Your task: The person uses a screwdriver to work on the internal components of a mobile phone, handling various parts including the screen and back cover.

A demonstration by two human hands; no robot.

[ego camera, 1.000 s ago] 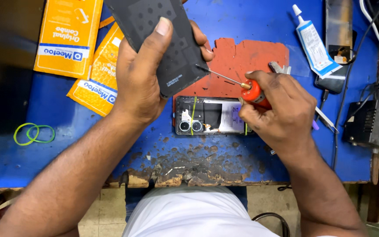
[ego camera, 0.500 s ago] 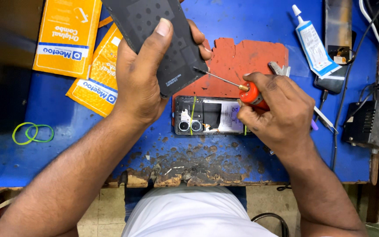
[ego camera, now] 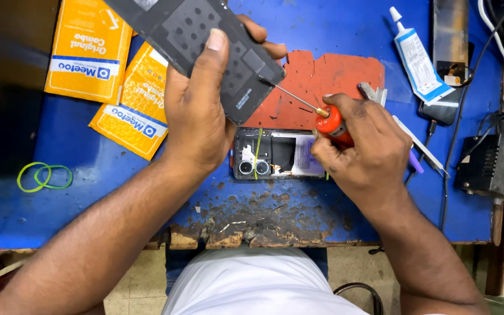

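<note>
Two orange packets (ego camera: pixel 88 52), (ego camera: pixel 135 102); two green rubber bands (ego camera: pixel 45 177); one glue tube (ego camera: pixel 416 58); one screwdriver (ego camera: pixel 322 116); one opened phone (ego camera: pixel 278 154); one back cover (ego camera: pixel 205 41); one red mat (ego camera: pixel 328 76).

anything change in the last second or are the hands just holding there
Barely anything changed. The left hand still grips the dark back cover, and the right hand still holds the red-handled screwdriver with its tip at the cover's edge. The opened phone stays put.

1. I'm seeing two orange packets (ego camera: pixel 112 81) lying on the blue table (ego camera: pixel 42 210).
2. Green rubber bands (ego camera: pixel 43 177) sitting left.
3. Glue tube (ego camera: pixel 416 58) lying right.
4. Black box (ego camera: pixel 493 168) sitting at the far right edge.
</note>
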